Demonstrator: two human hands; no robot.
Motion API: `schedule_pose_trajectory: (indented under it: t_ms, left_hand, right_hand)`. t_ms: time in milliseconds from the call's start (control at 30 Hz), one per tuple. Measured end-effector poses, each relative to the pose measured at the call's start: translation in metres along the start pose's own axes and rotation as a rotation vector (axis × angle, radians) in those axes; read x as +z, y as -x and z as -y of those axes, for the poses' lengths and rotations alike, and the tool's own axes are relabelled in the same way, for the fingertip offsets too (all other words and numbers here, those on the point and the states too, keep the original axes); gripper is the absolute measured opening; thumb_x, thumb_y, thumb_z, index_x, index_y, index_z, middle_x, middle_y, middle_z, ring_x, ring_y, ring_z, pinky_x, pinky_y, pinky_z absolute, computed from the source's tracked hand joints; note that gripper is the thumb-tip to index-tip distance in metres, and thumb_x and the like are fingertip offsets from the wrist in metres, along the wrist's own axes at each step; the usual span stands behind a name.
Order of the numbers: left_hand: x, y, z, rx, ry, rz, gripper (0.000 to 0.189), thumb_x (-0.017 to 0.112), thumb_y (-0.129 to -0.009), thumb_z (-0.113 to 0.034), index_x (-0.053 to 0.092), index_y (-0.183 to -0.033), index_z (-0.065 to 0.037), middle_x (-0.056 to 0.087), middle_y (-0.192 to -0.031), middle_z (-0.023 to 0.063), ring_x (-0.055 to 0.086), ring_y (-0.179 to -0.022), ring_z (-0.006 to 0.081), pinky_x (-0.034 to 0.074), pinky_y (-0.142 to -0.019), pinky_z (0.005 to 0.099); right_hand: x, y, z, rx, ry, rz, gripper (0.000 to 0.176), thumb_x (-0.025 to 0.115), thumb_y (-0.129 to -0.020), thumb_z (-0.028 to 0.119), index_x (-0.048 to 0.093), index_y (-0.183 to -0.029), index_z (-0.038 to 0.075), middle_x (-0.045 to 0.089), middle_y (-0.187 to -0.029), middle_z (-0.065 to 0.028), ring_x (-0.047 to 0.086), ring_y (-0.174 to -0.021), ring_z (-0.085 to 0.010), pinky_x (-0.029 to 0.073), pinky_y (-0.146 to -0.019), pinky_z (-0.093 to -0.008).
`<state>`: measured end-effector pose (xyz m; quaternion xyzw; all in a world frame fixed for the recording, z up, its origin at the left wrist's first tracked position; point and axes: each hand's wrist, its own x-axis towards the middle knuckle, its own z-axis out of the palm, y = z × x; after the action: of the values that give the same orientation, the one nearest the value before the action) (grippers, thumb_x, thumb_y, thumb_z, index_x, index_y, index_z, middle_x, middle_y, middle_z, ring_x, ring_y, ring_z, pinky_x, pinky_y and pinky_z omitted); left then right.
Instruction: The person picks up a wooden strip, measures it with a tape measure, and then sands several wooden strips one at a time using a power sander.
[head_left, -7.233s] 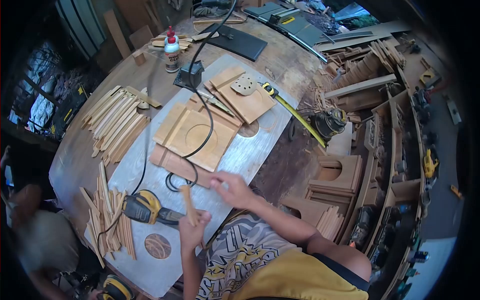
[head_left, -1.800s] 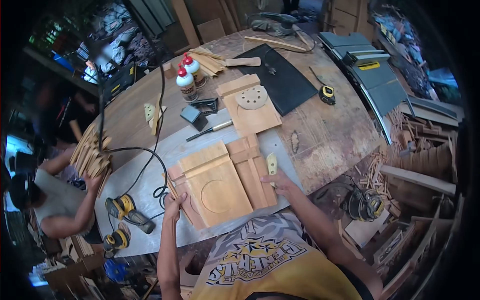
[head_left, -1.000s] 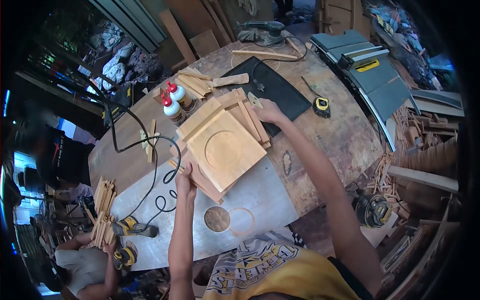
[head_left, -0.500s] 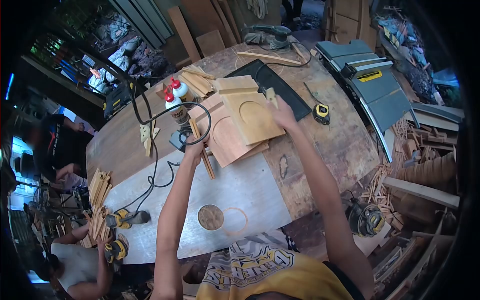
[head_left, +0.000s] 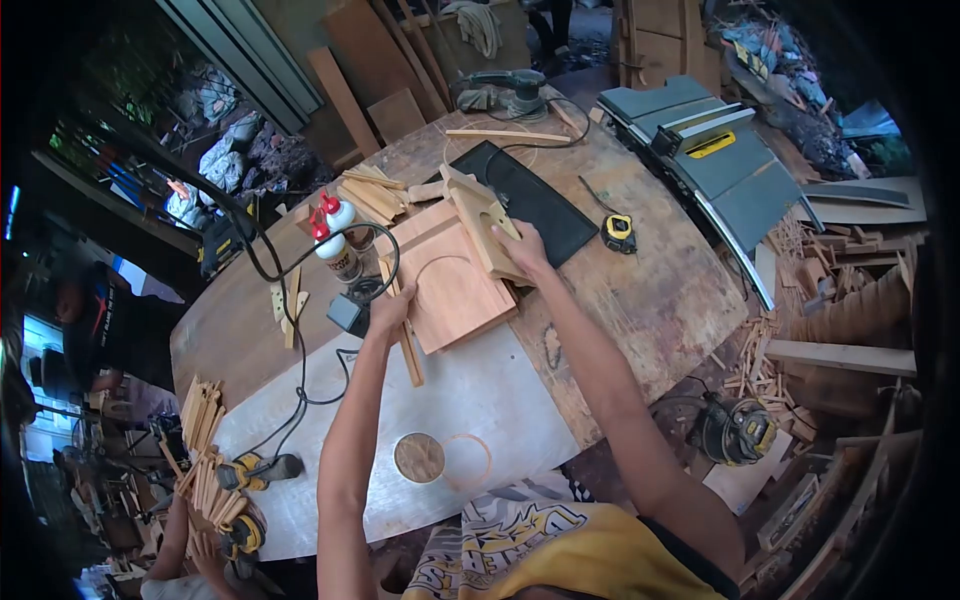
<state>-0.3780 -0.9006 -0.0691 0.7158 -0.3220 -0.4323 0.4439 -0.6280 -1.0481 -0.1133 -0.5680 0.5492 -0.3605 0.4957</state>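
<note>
My left hand (head_left: 393, 308) is closed around a narrow wooden strip (head_left: 413, 358), whose lower end sticks out below my fingers. Beside it, a reddish-brown wooden panel (head_left: 450, 295) with a round-topped outline lies on the table. My right hand (head_left: 524, 252) grips the edge of a paler wooden panel (head_left: 470, 215), which is tilted up on the right side of the reddish one. A small wooden piece (head_left: 426, 191) shows at the pale panel's far left. Behind the panels lies a black flat tray-like board (head_left: 560, 215).
Two red-capped glue bottles (head_left: 338, 255) and a pile of wood strips (head_left: 372, 195) stand left of the panels. A tape measure (head_left: 619, 233) lies to the right, near a table saw (head_left: 690, 130). Cables cross the left side by a yellow sander (head_left: 255, 470). Another person's hands (head_left: 205, 550) are lower left.
My right hand has come down and left onto the pale panel, which has gone from lying flat to tilted up, baring more of the reddish panel. My left hand keeps the strip.
</note>
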Motion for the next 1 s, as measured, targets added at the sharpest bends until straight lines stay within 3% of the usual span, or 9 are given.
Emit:
schedule_pose_trajectory:
  t_ms: [133,233,467,600,633,667,800,967,1000]
  left_hand:
    - [0.006,-0.002,-0.002,0.014,-0.044,-0.103,0.047,0.073,-0.09,-0.026,0.06,-0.12,0.006,0.068,-0.107,0.0157,0.066,-0.09,0.0208,0.056,-0.078,0.0359]
    - [0.01,0.003,-0.005,-0.034,-0.022,-0.148,0.041,0.072,-0.09,-0.023,0.061,-0.116,0.007,0.067,-0.108,0.0162,0.066,-0.091,0.0214,0.056,-0.078,0.0362]
    - [0.01,0.014,-0.015,-0.114,0.018,0.007,0.022,0.069,-0.092,-0.016,0.065,-0.104,0.003,0.065,-0.096,0.0094,0.062,-0.083,0.0166,0.051,-0.069,0.0336]
    - [-0.004,0.007,0.009,-0.002,0.185,0.073,0.016,0.065,-0.093,-0.011,0.064,-0.1,0.003,0.064,-0.094,0.0072,0.063,-0.083,0.0164,0.054,-0.075,0.0309]
    - [-0.013,0.008,0.013,0.032,0.211,0.174,0.042,0.062,-0.094,-0.011,0.051,-0.13,0.008,0.064,-0.111,0.0113,0.064,-0.097,0.019,0.055,-0.085,0.0318]
    - [-0.018,0.014,0.017,0.029,0.221,0.169,0.042,0.062,-0.094,-0.011,0.051,-0.13,0.008,0.064,-0.111,0.0113,0.064,-0.097,0.019,0.055,-0.085,0.0318]
    - [-0.052,0.062,0.041,0.04,0.102,-0.101,0.058,0.066,-0.095,-0.019,0.041,-0.14,0.008,0.066,-0.11,0.0123,0.068,-0.095,0.0174,0.055,-0.083,0.0269]
    - [-0.088,0.152,0.11,0.145,-0.148,-0.324,0.049,0.057,-0.094,-0.012,0.046,-0.14,0.004,0.06,-0.13,0.0183,0.063,-0.111,0.0241,0.05,-0.096,0.0343]
    - [-0.093,0.163,0.132,0.245,-0.474,-0.365,0.051,0.055,-0.093,-0.009,0.044,-0.141,0.003,0.054,-0.137,0.0215,0.057,-0.12,0.0293,0.046,-0.101,0.0366]
  right_hand:
    - [-0.001,-0.03,-0.01,-0.338,0.142,-0.345,0.047,0.08,-0.078,0.035,0.07,-0.112,0.004,0.072,-0.105,-0.0147,0.069,-0.097,-0.0284,0.052,-0.088,-0.0368]
    - [-0.015,-0.044,0.014,-0.018,-0.095,0.004,0.04,0.082,-0.078,0.019,0.069,-0.112,0.002,0.071,-0.109,-0.0061,0.067,-0.092,-0.0139,0.054,-0.081,-0.0296]
    - [-0.022,-0.055,0.039,-0.004,-0.595,0.201,0.049,0.082,-0.079,0.012,0.062,-0.122,0.002,0.07,-0.108,-0.0063,0.068,-0.093,-0.0155,0.056,-0.08,-0.0317]
    - [-0.054,-0.079,0.045,-0.119,-0.468,0.152,0.039,0.08,-0.08,0.009,0.065,-0.115,0.002,0.07,-0.103,-0.0059,0.068,-0.087,-0.0147,0.056,-0.076,-0.0306]
    - [-0.067,-0.093,0.04,-0.13,-0.43,0.149,0.037,0.079,-0.082,0.009,0.065,-0.115,0.002,0.07,-0.103,-0.0054,0.068,-0.085,-0.0143,0.056,-0.075,-0.0307]
    - [-0.081,-0.099,0.041,-0.129,-0.422,0.157,0.037,0.079,-0.082,0.009,0.065,-0.115,0.002,0.07,-0.103,-0.0054,0.068,-0.085,-0.0143,0.056,-0.075,-0.0307]
    - [-0.14,-0.128,0.029,-0.223,-0.506,0.197,0.037,0.079,-0.083,0.012,0.065,-0.116,0.002,0.07,-0.102,-0.0051,0.067,-0.087,-0.014,0.056,-0.075,-0.0303]
    - [-0.178,-0.115,0.042,-0.187,0.036,0.136,0.05,0.08,-0.08,0.025,0.065,-0.12,-0.001,0.069,-0.11,-0.0063,0.062,-0.098,-0.0157,0.049,-0.088,-0.0328]
    - [-0.177,-0.116,0.04,-0.231,0.149,0.156,0.049,0.079,-0.081,0.024,0.065,-0.121,0.0,0.069,-0.11,-0.007,0.062,-0.1,-0.016,0.049,-0.089,-0.0331]
